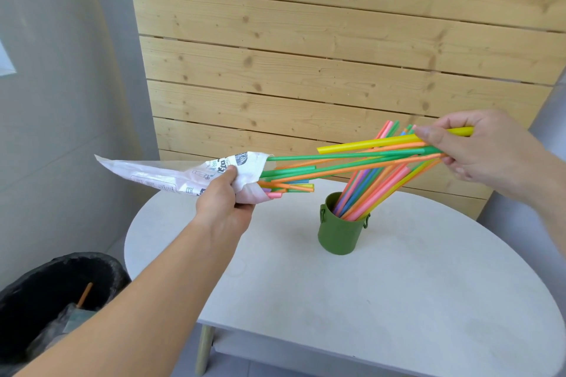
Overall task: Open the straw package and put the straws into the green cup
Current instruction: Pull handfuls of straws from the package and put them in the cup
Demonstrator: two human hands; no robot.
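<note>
My left hand grips the white printed straw package, held in the air left of the table with its open mouth pointing right. Several short straw ends poke out of that mouth. My right hand pinches a fan of yellow, green and orange straws drawn mostly out of the package, their left tips still at its mouth. The green cup stands upright on the white table. Several coloured straws lean in it toward the right.
A black-lined waste bin stands on the floor at the lower left, with an orange straw and wrapping inside. A wooden plank wall rises right behind the table. The table's front edge is near me.
</note>
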